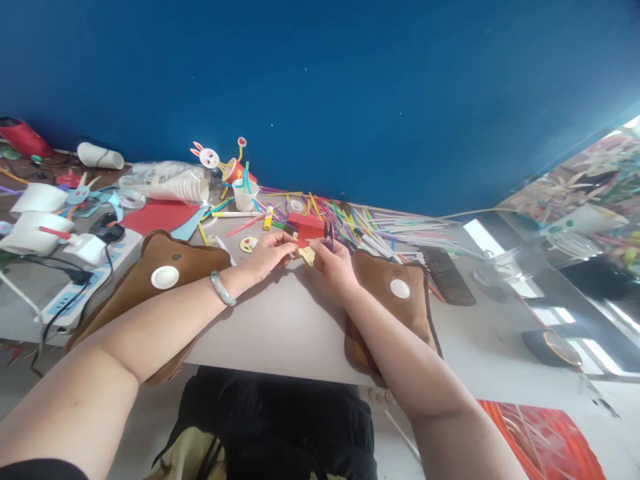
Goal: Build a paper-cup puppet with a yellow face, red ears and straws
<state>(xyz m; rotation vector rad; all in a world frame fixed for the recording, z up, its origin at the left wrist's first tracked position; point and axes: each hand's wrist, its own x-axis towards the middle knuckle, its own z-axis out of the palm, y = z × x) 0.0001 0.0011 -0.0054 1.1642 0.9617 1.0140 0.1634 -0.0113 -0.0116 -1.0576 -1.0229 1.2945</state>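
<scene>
Over the middle of the table, my left hand [273, 256] pinches at the edge of a small piece of red paper [303, 244]. My right hand [336, 265] is closed round a pair of dark scissors [329, 235], its blades pointing up and away from me. The right thumb and fingertip also meet at the paper. A pale yellow paper cutout [307, 255] shows just below, between both hands; whether a finger holds it I cannot tell. Left of my left hand lies a round yellow paper face [248, 245]. A yellow glue stick [269, 218] stands behind it.
Brown cushion-like pads [165, 307] [387, 313] lie under each forearm. Behind my hands are scattered coloured pipe cleaners [370, 230], a white paper cup [245, 197] and a rabbit-faced cup figure [209, 157]. A power strip [95, 280] with cables sits left; a dark phone-like slab [447, 275] lies right.
</scene>
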